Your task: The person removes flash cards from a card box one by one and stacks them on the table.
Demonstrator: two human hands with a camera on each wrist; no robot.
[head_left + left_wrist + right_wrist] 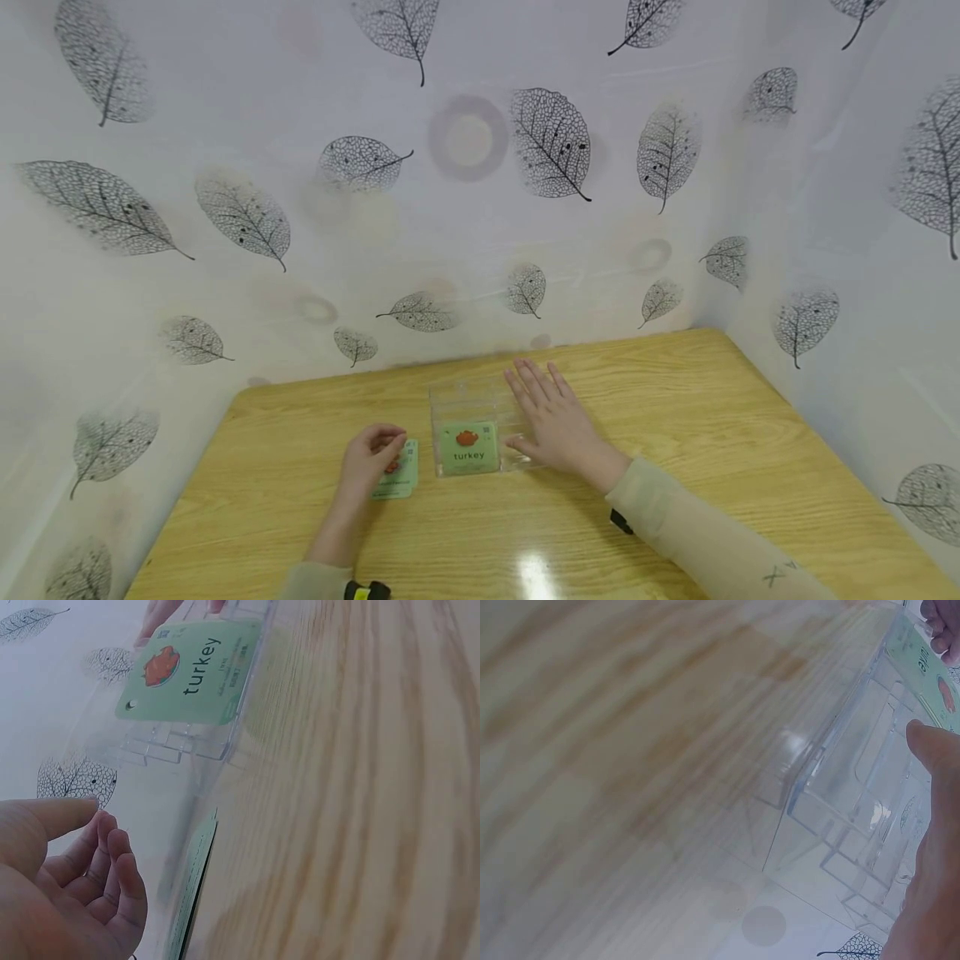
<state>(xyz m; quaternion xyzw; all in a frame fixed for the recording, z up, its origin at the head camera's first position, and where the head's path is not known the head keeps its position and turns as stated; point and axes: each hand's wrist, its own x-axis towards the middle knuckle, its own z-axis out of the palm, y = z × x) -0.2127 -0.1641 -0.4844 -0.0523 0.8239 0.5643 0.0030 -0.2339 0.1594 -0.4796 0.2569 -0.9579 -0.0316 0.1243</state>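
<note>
Green turkey flashcard (470, 457) lies in the left part of a clear plastic case (463, 407) on the wood-grain surface (457, 542). Spread fingers of the right hand (558, 427) reach over the case's right part; the left hand (369, 457), loosely curled, is at overlapping green cards (407, 479) beside it.

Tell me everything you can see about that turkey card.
The turkey card is light green, with rounded corners and a hole at its upper left; apparently paper or card. It bears a reddish-orange turkey picture, the dark word "turkey" and smaller print. It stands propped, facing the person, in the left part of a clear plastic holder. The right hand is beside it; contact is unclear.
</note>
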